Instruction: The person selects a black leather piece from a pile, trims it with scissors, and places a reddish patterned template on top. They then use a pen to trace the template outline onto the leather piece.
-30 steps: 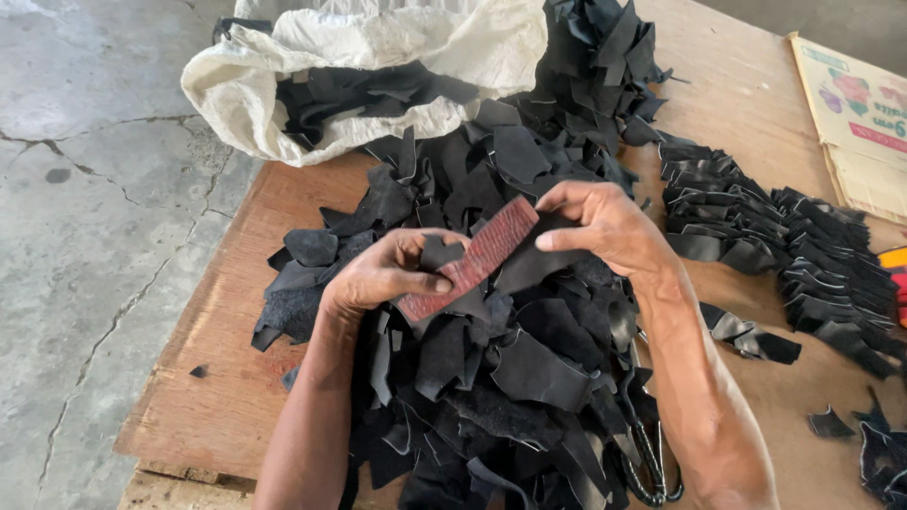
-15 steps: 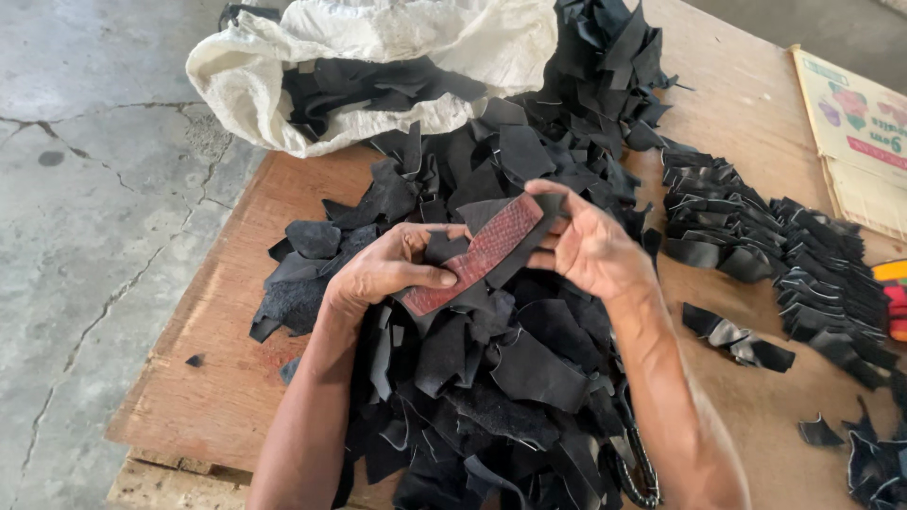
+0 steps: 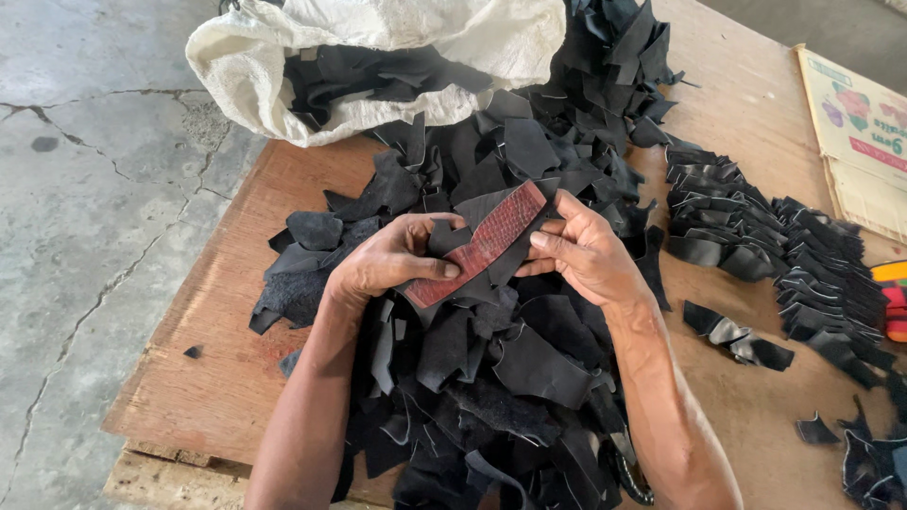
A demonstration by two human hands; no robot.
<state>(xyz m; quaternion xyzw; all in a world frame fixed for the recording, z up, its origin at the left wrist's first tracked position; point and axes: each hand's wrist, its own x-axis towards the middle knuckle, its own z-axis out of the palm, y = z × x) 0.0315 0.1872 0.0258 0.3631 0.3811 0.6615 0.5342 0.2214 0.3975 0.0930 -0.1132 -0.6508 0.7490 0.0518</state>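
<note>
A reddish-brown textured strip (image 3: pixel 480 244) lies across a black leather piece (image 3: pixel 515 210), and both hands hold them together above the heap. My left hand (image 3: pixel 392 259) pinches the strip's lower left end. My right hand (image 3: pixel 586 250) grips the upper right part, with the fingers curled over the black piece. Beneath the hands spreads a big pile of black leather scraps (image 3: pixel 491 378) on a wooden table (image 3: pixel 227 368).
A white woven sack (image 3: pixel 378 57) with black scraps inside lies at the table's far edge. A neat row of stacked black pieces (image 3: pixel 784 255) runs along the right. A printed cardboard box (image 3: pixel 864 132) sits far right. Concrete floor (image 3: pixel 85 189) is at the left.
Both hands have drawn closer together around the strip and black piece, and my right hand's fingers now curl over its upper end. The view has shifted slightly.
</note>
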